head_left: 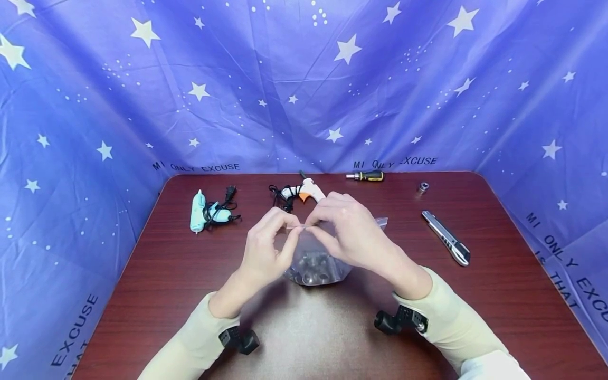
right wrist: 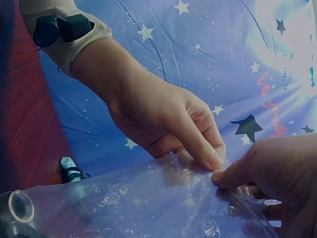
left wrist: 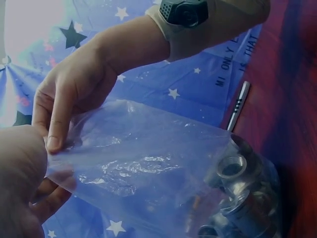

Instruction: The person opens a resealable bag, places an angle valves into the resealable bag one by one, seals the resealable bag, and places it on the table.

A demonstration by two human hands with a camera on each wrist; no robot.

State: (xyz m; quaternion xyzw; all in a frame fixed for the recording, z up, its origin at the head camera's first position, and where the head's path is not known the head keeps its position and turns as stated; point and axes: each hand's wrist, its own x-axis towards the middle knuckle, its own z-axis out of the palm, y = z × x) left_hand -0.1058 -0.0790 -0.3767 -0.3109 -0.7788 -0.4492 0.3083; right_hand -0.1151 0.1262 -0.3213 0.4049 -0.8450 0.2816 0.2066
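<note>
Both hands, left hand [head_left: 265,248] and right hand [head_left: 349,232], pinching top edge of clear plastic bag [head_left: 315,261] of metal fittings [head_left: 313,272], held just above table [head_left: 166,274] centre, near white glue gun [head_left: 306,191].

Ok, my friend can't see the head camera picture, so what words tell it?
Two hands, left hand and right hand, pinch the top of a clear plastic bag holding metal parts, above a dark red table.
</note>
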